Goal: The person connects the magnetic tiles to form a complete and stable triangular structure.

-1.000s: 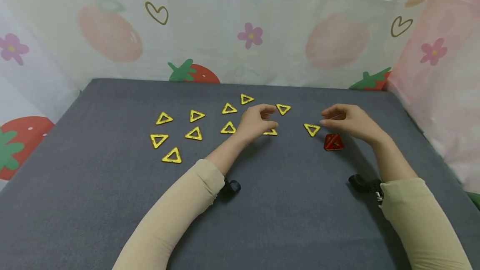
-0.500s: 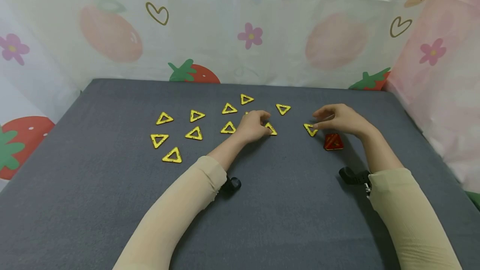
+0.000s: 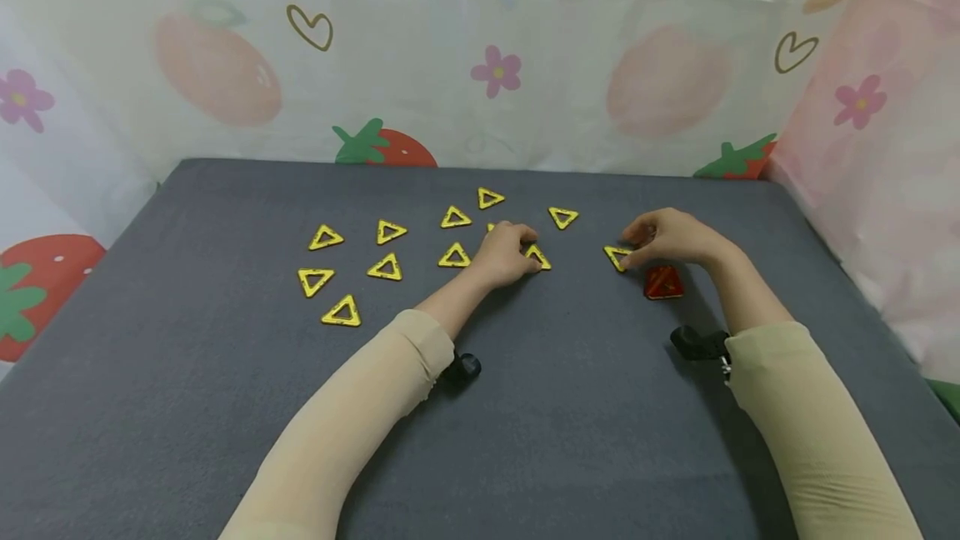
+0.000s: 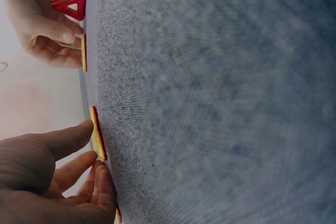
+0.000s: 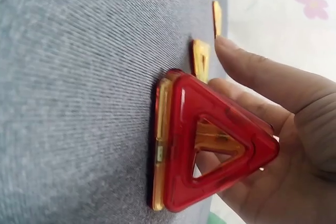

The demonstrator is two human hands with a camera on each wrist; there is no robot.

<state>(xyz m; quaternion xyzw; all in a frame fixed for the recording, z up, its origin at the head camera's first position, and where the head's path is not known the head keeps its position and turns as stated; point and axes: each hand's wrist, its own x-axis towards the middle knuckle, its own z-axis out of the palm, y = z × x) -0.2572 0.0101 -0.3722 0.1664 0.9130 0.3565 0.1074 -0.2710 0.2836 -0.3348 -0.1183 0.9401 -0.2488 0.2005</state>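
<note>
Over the middle of the table, my left hand [image 3: 504, 253] pinches a yellow triangular magnetic tile [image 4: 98, 139] by its edges, thumb on one side and a finger on the other. That tile lies low on the cloth. Further right, my right hand [image 3: 678, 236] has its thumb and index finger at another yellow triangular tile [image 3: 611, 259], which also lies low; its right corner is hidden by the thumb. A red pyramid of triangular tiles [image 3: 663, 283] stands just below the right hand and fills much of the right wrist view, with a yellow edge at its base.
Several more yellow triangular tiles lie scattered to the left and back, such as one tile [image 3: 325, 237] at far left and another tile [image 3: 563, 217] between the hands. One is partly hidden behind the left hand. Grey cloth [image 3: 570, 423] covers the table; a patterned curtain [image 3: 562, 40] hangs behind.
My right hand has moved left and down onto the yellow triangular tile beside the pyramid. The left hand has drawn slightly left and its fingers have closed onto its tile.
</note>
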